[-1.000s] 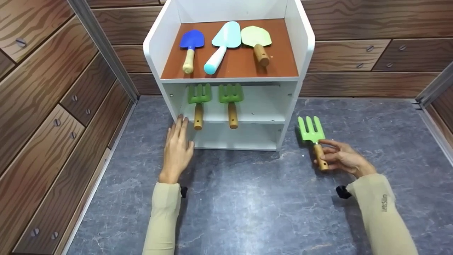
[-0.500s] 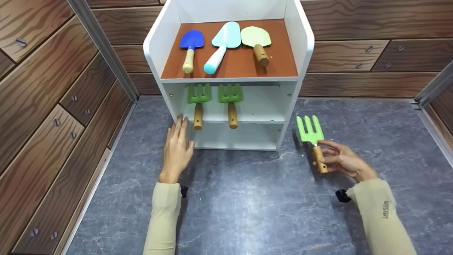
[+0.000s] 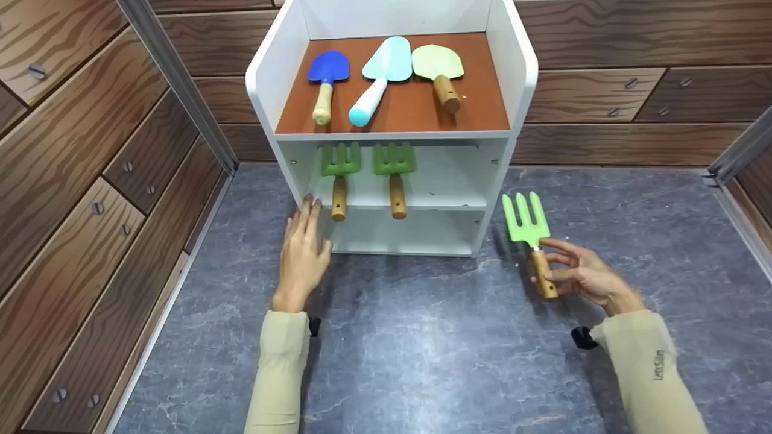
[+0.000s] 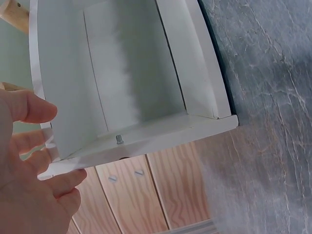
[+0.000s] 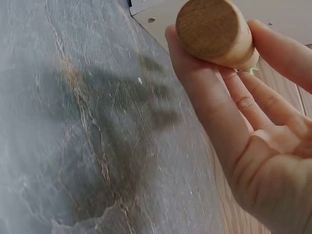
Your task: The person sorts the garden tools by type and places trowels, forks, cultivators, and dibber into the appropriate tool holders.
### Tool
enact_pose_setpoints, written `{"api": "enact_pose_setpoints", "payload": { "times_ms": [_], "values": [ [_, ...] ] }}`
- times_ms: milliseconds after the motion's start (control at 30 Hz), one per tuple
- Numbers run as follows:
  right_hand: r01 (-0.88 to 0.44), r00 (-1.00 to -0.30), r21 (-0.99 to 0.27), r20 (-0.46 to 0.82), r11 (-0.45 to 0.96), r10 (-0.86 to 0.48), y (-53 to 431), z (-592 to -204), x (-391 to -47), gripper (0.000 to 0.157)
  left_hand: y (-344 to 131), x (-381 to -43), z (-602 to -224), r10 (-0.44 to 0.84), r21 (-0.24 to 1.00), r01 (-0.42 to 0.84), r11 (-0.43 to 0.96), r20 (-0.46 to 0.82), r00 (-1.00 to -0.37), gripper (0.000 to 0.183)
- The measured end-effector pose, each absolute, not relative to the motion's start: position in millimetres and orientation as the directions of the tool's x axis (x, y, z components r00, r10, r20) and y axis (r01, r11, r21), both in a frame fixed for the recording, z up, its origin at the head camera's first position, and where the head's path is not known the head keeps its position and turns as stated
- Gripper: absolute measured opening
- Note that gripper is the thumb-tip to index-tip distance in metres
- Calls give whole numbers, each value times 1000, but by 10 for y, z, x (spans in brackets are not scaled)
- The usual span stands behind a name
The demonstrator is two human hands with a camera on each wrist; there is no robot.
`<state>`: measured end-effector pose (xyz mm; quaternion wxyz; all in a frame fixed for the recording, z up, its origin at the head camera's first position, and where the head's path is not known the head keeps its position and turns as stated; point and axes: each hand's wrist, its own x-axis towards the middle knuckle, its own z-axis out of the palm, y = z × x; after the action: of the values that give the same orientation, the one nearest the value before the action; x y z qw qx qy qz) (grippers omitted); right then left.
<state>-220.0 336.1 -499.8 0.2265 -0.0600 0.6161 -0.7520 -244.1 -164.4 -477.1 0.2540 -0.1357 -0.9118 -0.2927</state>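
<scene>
My right hand [image 3: 582, 274] holds a light-green three-pronged hand fork [image 3: 526, 224] by its wooden handle [image 5: 212, 34], to the right of the white shelf unit [image 3: 505, 175]. Its prongs point away from me, and it hangs over the floor, where its shadow falls. My left hand [image 3: 301, 256] touches the unit's front left edge with fingers extended, where the middle shelf [image 4: 63, 131] meets the side panel. Right beside that hand lies one green hand fork [image 3: 341, 161], and a second green fork [image 3: 394, 160] lies to its right. Both wooden handles jut past the shelf's front.
On the brown top shelf [image 3: 410, 117] lie a blue trowel [image 3: 329, 66], a turquoise trowel with white handle [image 3: 386, 63] and a pale-green trowel [image 3: 437, 62]. The unit stands on a grey marbled floor [image 3: 422, 349]. Wood-patterned panels [image 3: 603, 36] surround it.
My right hand and the hand fork have shifted slightly towards me and to the left. The left hand, the unit and the other tools stay in place.
</scene>
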Motion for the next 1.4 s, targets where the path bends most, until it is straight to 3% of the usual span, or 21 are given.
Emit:
{"api": "enact_pose_setpoints", "payload": {
  "times_ms": [1100,1400],
  "values": [
    [186,-867,-959,-58,-213,-495,3300,-5023,-2082,66,-1661,-2420,-4760,111,456,395,797,533,-839,70],
    [116,-841,-962,38,-247,-540,3302,-5049,-2051,69,-1656,-2425,-4765,113,456,401,795,537,-836,71]
  ]
}}
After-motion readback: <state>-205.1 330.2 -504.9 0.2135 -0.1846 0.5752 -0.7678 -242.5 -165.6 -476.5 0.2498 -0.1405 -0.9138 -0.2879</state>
